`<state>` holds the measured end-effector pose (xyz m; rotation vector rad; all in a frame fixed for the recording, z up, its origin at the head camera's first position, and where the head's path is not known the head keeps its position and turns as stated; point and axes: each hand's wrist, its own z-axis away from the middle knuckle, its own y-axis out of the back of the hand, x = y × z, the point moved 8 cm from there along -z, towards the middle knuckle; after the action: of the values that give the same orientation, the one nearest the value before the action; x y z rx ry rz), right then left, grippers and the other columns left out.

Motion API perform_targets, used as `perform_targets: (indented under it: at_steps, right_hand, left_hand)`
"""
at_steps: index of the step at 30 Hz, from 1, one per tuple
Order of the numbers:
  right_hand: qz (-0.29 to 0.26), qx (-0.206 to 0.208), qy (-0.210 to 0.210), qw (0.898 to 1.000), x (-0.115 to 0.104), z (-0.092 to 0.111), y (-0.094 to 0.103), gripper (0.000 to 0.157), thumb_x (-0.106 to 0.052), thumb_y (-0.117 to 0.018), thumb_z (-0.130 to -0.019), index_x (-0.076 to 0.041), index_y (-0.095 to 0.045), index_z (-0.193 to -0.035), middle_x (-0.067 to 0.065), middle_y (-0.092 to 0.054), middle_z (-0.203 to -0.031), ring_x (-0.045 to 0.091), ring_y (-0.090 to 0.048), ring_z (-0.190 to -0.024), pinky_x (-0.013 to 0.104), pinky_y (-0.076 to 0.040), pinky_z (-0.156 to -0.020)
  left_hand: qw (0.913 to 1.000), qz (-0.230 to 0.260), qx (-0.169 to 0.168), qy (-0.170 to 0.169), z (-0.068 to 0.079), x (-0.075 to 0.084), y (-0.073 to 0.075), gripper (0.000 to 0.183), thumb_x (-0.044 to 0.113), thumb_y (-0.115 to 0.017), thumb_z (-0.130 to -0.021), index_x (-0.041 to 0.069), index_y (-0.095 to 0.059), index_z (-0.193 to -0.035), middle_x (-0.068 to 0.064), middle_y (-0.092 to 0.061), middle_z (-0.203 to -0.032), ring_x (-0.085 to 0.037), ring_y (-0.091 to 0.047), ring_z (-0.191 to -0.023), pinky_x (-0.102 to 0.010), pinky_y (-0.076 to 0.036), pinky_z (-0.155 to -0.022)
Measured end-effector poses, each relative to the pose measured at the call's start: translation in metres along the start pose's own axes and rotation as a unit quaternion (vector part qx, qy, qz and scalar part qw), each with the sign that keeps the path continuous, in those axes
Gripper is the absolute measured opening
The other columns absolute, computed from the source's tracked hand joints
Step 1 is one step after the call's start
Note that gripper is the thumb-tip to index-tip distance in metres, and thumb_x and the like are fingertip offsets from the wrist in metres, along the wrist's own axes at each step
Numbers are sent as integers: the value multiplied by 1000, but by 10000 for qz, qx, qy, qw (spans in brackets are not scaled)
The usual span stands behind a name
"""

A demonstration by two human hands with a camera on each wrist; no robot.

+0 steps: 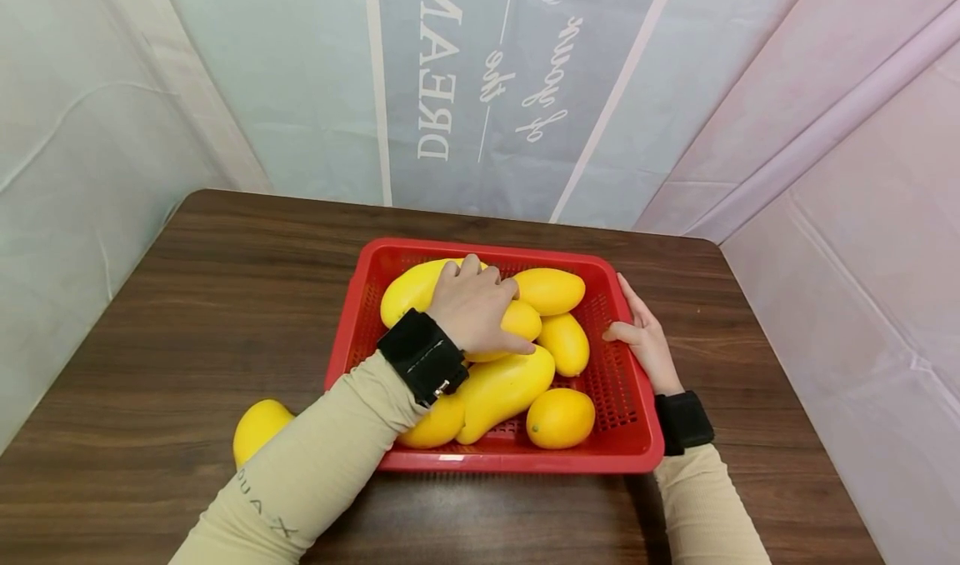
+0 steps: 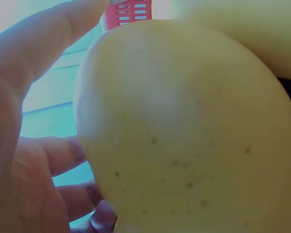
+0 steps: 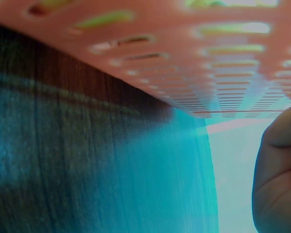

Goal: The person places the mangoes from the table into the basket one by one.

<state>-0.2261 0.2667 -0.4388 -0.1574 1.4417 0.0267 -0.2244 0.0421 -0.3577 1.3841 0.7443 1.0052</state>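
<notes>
A red plastic basket holds several yellow mangoes, some rounded and some long. My left hand reaches in from the left and grips a mango on top of the pile, thumb to the near side and fingers to the far side. In the left wrist view that mango is large and speckled with dark dots. The fingertips touch its side. At the basket's right wall, my right hand holds the rim, with the thumb over the inside. The right wrist view shows the perforated wall close up.
The basket stands on a dark brown wooden table. One loose mango lies left of the basket, partly behind my left sleeve. A printed cloth hangs behind the table, and pale sheeting lines the right side.
</notes>
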Motion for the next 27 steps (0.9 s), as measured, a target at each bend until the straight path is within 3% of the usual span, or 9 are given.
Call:
perform_targets:
  at_steps: [19, 27]
  right_hand:
    - [-14, 66, -169, 9998, -1, 1, 1, 83, -2, -53, -93, -24, -16, -165, 16, -25, -166, 20, -48, -129, 28, -54, -91]
    - [2, 1, -219, 9998, -2, 2, -2, 83, -3, -53, -94, -24, -15, -165, 16, -24, -166, 19, -49, -128, 29, -54, -90]
  left_hand:
    - [9970, 741, 16, -200, 7, -2, 14, 76, 75, -60, -73, 25, -63, -131, 0, -64, -118, -22, -44, -101, -40, -36, -87]
    - [9967, 774, -41, -238, 21, -7, 27, 71, 70, -62, -77, 23, -63, -130, 0, -63, -116, -21, -48, -92, -36, -45, -76]
